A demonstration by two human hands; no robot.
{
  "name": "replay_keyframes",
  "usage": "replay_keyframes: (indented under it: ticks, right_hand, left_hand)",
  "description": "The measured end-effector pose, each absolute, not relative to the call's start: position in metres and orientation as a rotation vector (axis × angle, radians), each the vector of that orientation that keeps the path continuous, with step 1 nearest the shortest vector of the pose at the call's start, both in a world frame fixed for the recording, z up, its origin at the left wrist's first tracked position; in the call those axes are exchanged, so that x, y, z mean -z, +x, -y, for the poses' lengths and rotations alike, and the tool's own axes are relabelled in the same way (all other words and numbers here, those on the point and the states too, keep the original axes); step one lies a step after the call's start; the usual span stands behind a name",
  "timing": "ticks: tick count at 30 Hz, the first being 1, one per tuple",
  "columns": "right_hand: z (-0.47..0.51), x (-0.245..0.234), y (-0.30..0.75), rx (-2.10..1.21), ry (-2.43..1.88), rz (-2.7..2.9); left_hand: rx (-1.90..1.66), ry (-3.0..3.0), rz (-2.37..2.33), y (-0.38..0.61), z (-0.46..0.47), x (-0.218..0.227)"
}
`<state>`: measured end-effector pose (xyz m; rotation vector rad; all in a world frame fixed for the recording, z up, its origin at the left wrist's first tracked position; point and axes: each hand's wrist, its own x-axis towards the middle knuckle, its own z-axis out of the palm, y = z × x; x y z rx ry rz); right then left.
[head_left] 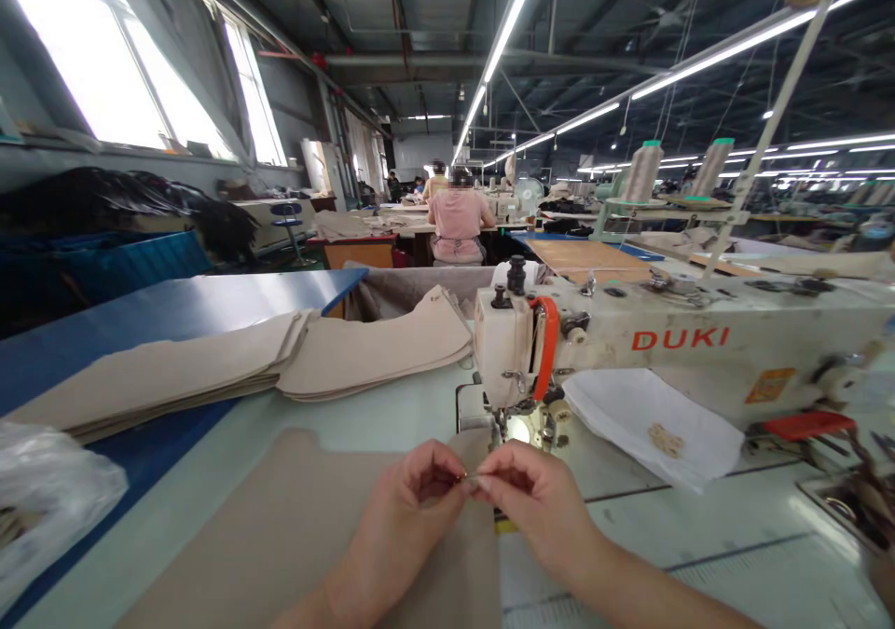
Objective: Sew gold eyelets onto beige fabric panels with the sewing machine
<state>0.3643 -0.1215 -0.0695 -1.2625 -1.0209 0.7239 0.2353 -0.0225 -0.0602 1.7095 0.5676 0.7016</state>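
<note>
My left hand point(419, 508) and my right hand point(535, 499) meet fingertip to fingertip in front of the sewing machine's needle area. Both are closed in a pinch on one tiny item, which shows a small glint but is too small to name. Below them a large beige fabric panel point(294, 508) lies flat on the table, its upper right part reaching toward the presser foot. The white sewing machine point(671, 331) stands just beyond my hands, its lamp lit by the needle. On its bed rests a white sheet point(643, 424) bearing a little pile of small tan pieces point(666, 441).
Stacks of cut beige panels point(378, 345) lie at the back left, partly over a blue surface point(272, 298). A clear plastic bag point(52, 508) sits at the left edge. Thread cones point(641, 172) stand behind the machine. Ahead, a person in pink point(458, 219) sits facing away.
</note>
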Motion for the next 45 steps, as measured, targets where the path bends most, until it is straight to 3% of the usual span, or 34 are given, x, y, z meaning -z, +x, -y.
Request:
replay_keyframes:
  ticks: [9,24,31,37,45]
  right_hand:
    - [0.123,0.069,0.367,-0.821,-1.305,0.955]
    - [0.127,0.057,0.371,-0.395,-1.638,1.365]
    - [0.145,0.056,0.377,-0.696,-1.595,1.181]
    - [0.152,0.059,0.384,-0.891,-1.545,0.964]
    - [0.124,0.049,0.389,-1.032,-1.636,0.909]
  left_hand:
    - [-0.720,1.916,-0.639,0.230,0.027,0.050]
    - [-0.607,1.972,-0.707,0.233,0.032,0.042]
    - [-0.377,1.945,-0.607,0.234,0.026,0.030]
    - [-0.534,2.459,-0.488,0.230,0.004,0.039]
    - [-0.407,2.762,-0.535,0.223,0.020,0.064]
